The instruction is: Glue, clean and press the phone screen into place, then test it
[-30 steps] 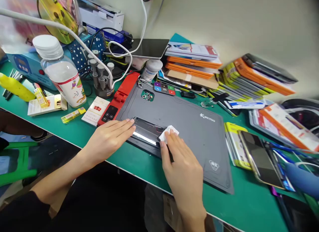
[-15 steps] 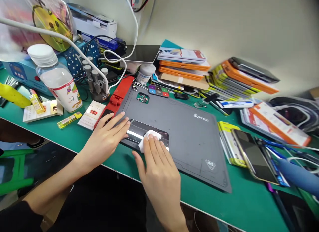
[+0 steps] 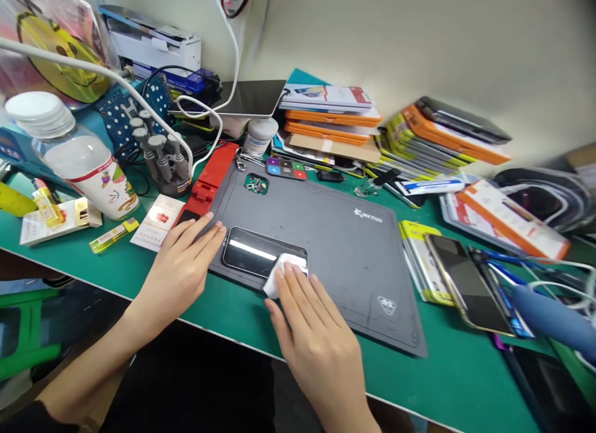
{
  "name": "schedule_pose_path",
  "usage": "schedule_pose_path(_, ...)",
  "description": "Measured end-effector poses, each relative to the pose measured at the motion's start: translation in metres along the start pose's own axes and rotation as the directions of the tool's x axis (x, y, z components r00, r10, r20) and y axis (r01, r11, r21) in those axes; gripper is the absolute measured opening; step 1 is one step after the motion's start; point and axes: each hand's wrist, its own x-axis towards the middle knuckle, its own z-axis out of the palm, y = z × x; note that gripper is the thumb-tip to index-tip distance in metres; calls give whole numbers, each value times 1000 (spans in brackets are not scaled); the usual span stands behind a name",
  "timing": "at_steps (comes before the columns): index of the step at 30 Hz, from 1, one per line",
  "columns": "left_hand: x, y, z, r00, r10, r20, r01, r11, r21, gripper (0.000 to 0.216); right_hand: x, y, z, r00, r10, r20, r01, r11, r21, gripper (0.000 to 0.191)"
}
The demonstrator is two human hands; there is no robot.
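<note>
A black phone lies screen up on a grey work mat near the table's front edge. My left hand lies flat with its fingers stretched out, fingertips against the phone's left end. My right hand presses a small white wipe onto the phone's right end with its fingers laid over it.
A red tool, a water bottle and a stand of screwdrivers stand left of the mat. Stacks of orange and yellow packages fill the back right. Another phone lies right of the mat.
My right hand slid the wipe to the left over the phone's screen and then back to its right end. My left hand stayed at the phone's left end. The camera turned a little.
</note>
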Motion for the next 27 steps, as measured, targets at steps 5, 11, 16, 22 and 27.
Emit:
schedule_pose_path(5, 2, -3, 0, 999, 44, -16, -43, 999, 30, 65, -8, 24, -1, 996, 81, -36, -80, 996, 46, 63)
schedule_pose_path(11, 1, -6, 1, 998, 50, -27, -49, 998, 41, 68, 22, 34, 13, 989, 139, -44, -135, 987, 84, 42)
schedule_pose_path(16, -1, -4, 1, 999, 46, -18, -45, 998, 43, 67, 8, 28, 11, 983, 171, -60, -167, 984, 66, 47)
schedule_pose_path(22, 2, -1, 0, 997, 62, -42, -59, 996, 72, 44, -15, 21, -1, 988, 140, -72, -137, 990, 46, 49)
schedule_pose_path(27, 3, -2, -2, 996, 79, -47, -76, 995, 66, 42, -13, 19, 7, 979, 182, -89, -175, 981, 84, 49)
